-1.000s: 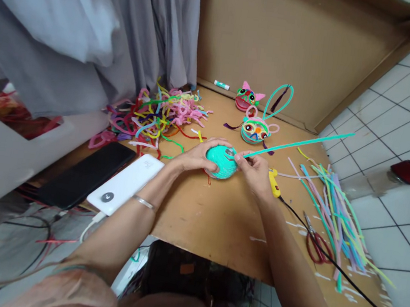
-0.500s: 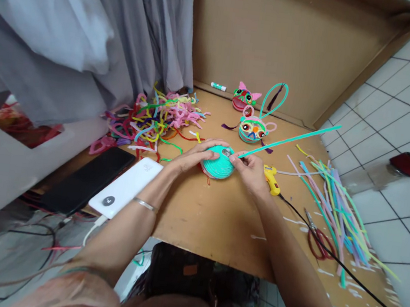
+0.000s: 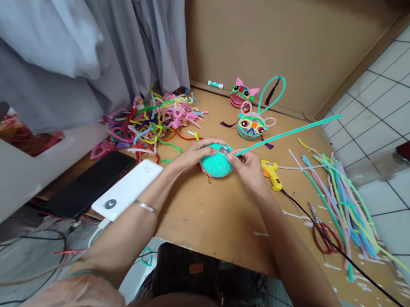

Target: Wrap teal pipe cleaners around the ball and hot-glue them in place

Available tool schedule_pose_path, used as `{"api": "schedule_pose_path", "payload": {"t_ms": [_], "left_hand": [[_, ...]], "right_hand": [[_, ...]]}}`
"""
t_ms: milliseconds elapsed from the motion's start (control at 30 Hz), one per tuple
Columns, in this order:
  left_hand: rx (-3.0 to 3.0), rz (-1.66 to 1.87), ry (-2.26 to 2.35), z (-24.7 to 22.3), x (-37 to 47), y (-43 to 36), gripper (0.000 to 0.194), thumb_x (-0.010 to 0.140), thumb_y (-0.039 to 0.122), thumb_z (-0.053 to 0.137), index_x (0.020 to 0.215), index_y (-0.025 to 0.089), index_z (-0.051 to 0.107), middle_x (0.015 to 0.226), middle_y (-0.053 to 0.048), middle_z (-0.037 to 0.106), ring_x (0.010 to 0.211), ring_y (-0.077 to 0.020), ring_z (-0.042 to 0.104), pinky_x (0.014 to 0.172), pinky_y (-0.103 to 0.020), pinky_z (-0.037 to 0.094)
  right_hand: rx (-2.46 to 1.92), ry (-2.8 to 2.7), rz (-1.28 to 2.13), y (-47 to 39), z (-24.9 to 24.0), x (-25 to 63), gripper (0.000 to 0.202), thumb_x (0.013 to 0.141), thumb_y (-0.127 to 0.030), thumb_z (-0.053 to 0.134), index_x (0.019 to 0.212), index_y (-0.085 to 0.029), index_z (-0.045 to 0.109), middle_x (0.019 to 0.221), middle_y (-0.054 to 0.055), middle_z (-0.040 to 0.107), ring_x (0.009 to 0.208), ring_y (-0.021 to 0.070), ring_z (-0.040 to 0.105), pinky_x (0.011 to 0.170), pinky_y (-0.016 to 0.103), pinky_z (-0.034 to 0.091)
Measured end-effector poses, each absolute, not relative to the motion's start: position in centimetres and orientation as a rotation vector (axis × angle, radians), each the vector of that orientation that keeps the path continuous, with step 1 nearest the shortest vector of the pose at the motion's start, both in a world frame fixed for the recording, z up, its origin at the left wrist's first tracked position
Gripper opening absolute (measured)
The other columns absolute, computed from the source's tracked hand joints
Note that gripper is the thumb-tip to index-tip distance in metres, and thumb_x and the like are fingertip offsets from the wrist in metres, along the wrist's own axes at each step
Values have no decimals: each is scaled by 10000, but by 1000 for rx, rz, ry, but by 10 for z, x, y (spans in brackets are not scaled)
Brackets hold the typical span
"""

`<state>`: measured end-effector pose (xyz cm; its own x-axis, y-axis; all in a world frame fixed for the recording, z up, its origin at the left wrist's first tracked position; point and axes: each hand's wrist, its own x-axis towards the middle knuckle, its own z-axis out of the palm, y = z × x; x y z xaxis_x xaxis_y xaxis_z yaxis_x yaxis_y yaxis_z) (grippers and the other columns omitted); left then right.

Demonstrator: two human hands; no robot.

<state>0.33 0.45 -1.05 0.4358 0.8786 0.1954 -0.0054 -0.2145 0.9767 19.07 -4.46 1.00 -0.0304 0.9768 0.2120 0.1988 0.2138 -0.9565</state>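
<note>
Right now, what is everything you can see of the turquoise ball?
The ball looks rounded, fuzzy and ridged, as if wound in rows, with a greyish patch on top. Its lower edge looks reddish, with a small red loop. It is over the table. The left hand grips its left side; the right hand pinches a turquoise stem at its upper right.

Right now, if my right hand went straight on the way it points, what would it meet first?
Your right hand would likely meet the turquoise ball first; whether they already touch is unclear.
</note>
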Motion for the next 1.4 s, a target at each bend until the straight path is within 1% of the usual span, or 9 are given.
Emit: {"api": "schedule_pose_path", "payload": {"t_ms": [233, 333, 500, 600, 767, 867, 1000, 1167, 1400], "left_hand": [[1567, 995, 797, -9, 4, 3, 536, 666, 408, 639, 1136, 162, 716, 1321, -101, 669, 1228, -312, 579, 1027, -401, 461], [1520, 983, 764, -12, 5, 4, 566, 685, 440, 648, 1172, 156, 704, 1289, -104, 689, 1182, -302, 607, 990, -389, 479], [1493, 1007, 716, -15, 6, 4, 584, 750, 542, 679, 1185, 153, 700, 1296, -124, 687, 1207, -297, 609, 995, -381, 480], [1506, 1007, 727, -13, 6, 2, 598, 749, 575, 705, 1183, 164, 699, 1289, -121, 689, 1195, -296, 618, 991, -378, 484], [1567, 991, 784, -7, 6, -2, 583, 697, 481, 746, 1183, 166, 693, 1287, -112, 683, 1179, -296, 612, 998, -387, 476], [1582, 995, 811, -5, 6, -3, 555, 685, 434, 718, 1170, 166, 697, 1272, -101, 688, 1175, -294, 604, 1009, -392, 470], [1557, 995, 826, -6, 5, -1, 562, 671, 441, 712, 1165, 173, 701, 1254, -91, 698, 1167, -295, 601, 1012, -397, 467], [1539, 982, 795, -7, 5, 0, 605, 644, 442, 731, 1175, 155, 694, 1236, -100, 699, 1145, -290, 606, 979, -378, 475], [1572, 947, 780, -6, 3, 0, 579, 660, 422, 740, 1180, 169, 694, 1266, -95, 679, 1158, -285, 600, 983, -368, 462]], "right_hand": [[-1193, -1464, 947, -44, 8, 191, 348, 658, -525, 721, 720, -197, 621, 594, -33, 514, 594, 119, 450, 561, 265, 363], [-1200, -1476, 938, -44, 8, 191, 340, 665, -518, 709, 725, -195, 624, 593, -36, 505, 591, 118, 443, 565, 266, 360], [-1187, -1478, 941, -44, 8, 191, 327, 665, -506, 694, 713, -190, 626, 587, -36, 501, 588, 117, 441, 574, 269, 363], [-1187, -1475, 933, -43, 7, 191, 313, 672, -494, 704, 717, -194, 627, 580, -36, 511, 596, 124, 459, 582, 269, 373], [-1186, -1489, 912, -42, 4, 191, 302, 690, -488, 696, 723, -194, 633, 599, -29, 545, 593, 125, 476, 590, 274, 386], [-1167, -1486, 938, -42, 6, 190, 358, 674, -538, 716, 730, -194, 634, 606, -31, 540, 596, 122, 473, 602, 277, 399], [-1119, -1511, 1028, -43, 14, 195, 459, 653, -630, 750, 723, -193, 630, 649, -20, 561, 631, 121, 483, 604, 269, 408], [-1123, -1497, 1171, -43, 25, 205, 501, 592, -648, 798, 726, -201, 617, 626, -31, 552, 624, 121, 495, 616, 274, 423], [-1152, -1415, 1041, -40, 19, 203, 497, 596, -644, 799, 679, -202, 589, 608, -30, 522, 615, 119, 465, 589, 272, 393]]}}
